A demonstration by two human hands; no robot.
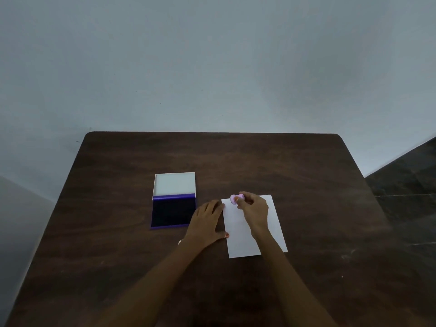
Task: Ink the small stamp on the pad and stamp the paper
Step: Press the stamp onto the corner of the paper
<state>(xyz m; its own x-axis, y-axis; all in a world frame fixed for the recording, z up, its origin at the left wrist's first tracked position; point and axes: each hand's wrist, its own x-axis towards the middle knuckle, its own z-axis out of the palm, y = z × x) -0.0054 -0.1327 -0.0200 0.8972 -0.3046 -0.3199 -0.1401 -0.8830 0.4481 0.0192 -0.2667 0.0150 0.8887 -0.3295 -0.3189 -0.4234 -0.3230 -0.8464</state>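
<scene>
A white sheet of paper (238,232) lies on the dark wooden table (306,185). My right hand (253,206) holds a small pink stamp (234,199) over the paper's far left corner, tipped on its side with its round face toward the left. My left hand (207,220) lies flat on the table, fingers spread, its thumb and fingertips touching the paper's left edge. Left of it sits the ink pad (172,212), a purple case with a dark pad, and its white lid (174,184) is folded back and lies open.
The table's far edge meets a pale wall (212,67). A dark tiled floor (405,185) shows past the table's right side. My forearms reach in from the bottom of the view.
</scene>
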